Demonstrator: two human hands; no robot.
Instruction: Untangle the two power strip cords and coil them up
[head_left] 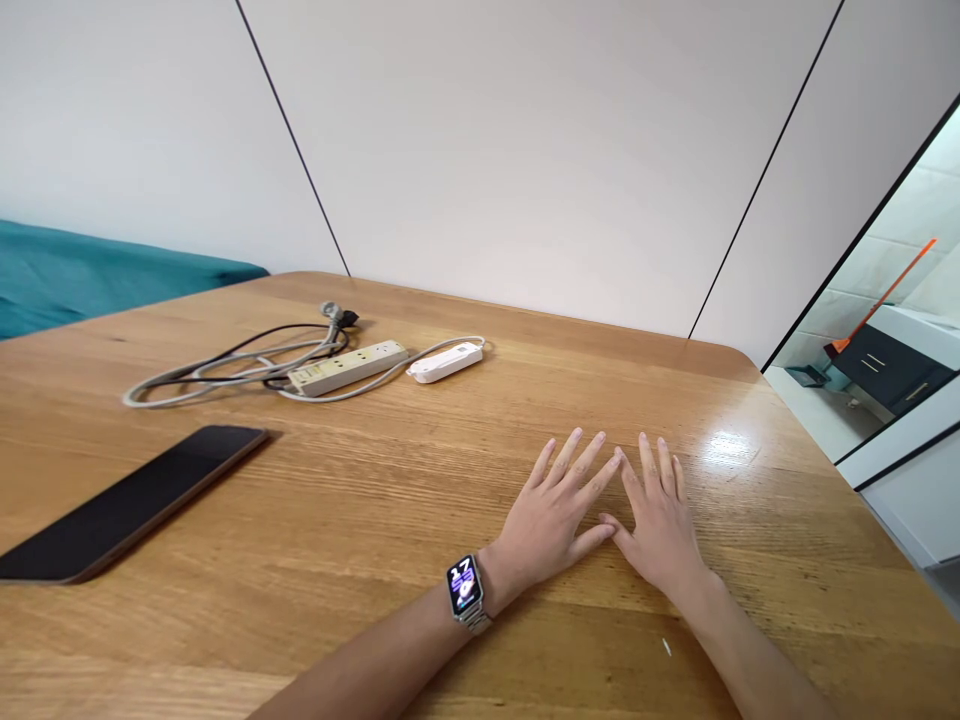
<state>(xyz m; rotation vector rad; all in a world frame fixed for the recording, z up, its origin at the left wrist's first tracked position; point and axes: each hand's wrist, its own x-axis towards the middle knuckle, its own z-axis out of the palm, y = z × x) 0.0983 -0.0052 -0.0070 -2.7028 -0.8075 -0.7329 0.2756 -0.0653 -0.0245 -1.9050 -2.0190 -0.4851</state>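
My left hand (551, 515) lies flat, palm down, on the wooden table (360, 640), its fingers spread. A smartwatch (466, 588) with a lit screen is strapped round that wrist. Beside it on the right, my right hand (660, 525) rests palm down too, fingers apart. The tips of the two index fingers meet or nearly meet, and so do the thumbs. Neither hand holds anything. A small white sliver (667, 647) lies on the wood below my right hand.
A dark-screened tablet (142, 500) lies at the left. Behind it are a power strip (349, 368), coiled cables (202, 375) and a white elongated device (445, 362). A pale panelled wall (525, 150) backs the table. Teal fabric (97, 270) is far left; an orange-handled broom (889, 295) shows through the doorway.
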